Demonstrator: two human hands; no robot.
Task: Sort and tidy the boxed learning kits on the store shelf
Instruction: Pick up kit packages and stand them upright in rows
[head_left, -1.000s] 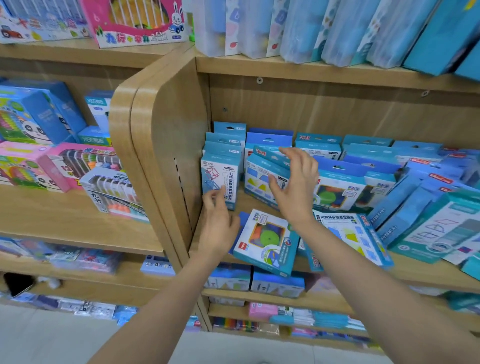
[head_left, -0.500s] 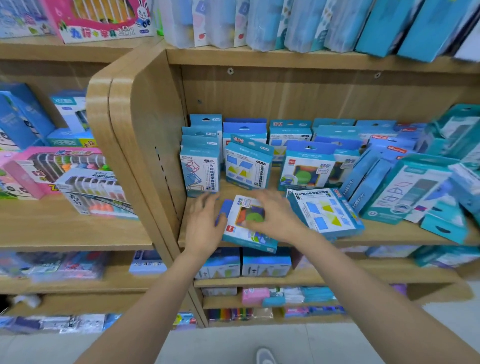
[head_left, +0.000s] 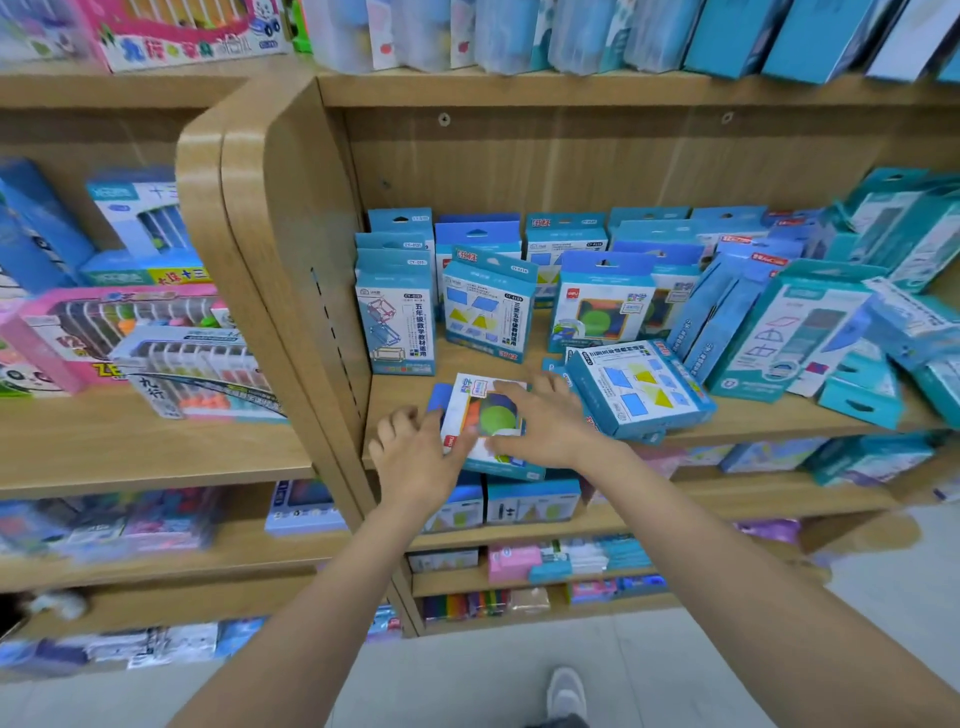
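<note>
Two hands on one flat kit box (head_left: 492, 413) lying face-up at shelf (head_left: 402, 387) front edge. Over it, right hand (head_left: 540, 426) spread flat; left hand (head_left: 415, 449) thumb on left edge, fingers bent (grip unclear). Likely light, stiff, slick card; take by long edges.

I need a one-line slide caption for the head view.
Left hand and right hand touch a flat-lying boxed kit at the shelf front, upright blue kits standing behind.
</note>
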